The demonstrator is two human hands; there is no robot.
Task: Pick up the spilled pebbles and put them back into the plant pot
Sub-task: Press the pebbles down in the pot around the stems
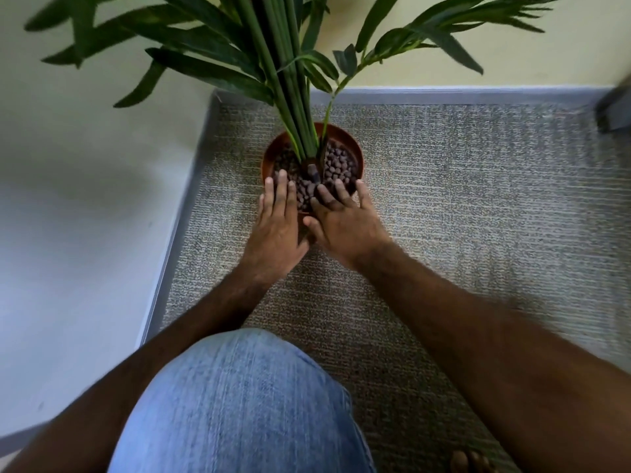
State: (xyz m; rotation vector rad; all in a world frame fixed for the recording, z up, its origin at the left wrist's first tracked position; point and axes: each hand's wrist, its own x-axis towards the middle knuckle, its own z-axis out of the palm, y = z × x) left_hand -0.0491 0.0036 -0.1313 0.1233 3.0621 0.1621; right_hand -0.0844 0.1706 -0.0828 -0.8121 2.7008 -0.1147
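I crouch in front of the plant pot (355, 150), one knee (239, 401) in jeans up between my arms, so that both hands can reach over the near rim. The pot stands on the grey carpet (478, 216) close to the corner of the room, where the skirting board (177, 240) runs along the wall; that corner keeps it from sliding away from me.

My left hand (275, 223) lies flat, fingers straight and close together, its tips over the near left edge of the pot. My right hand (343, 221) is flat too, fingers a little spread, resting on the pebbles (336, 162) at the near right side. Neither hand pinches or grips anything that I can see; I cannot tell whether any pebbles sit under the palms.

The pebbles fill the pot around the green stems (290, 107), which rise from the middle, so I work from the front where the stems do not block me. I hold my palms down, I judge, to press and level the pebbles so they stay below the rim and do not roll out again.

I see no loose pebbles on the carpet around the pot, though my hands hide the strip just before it. The task looks almost finished.
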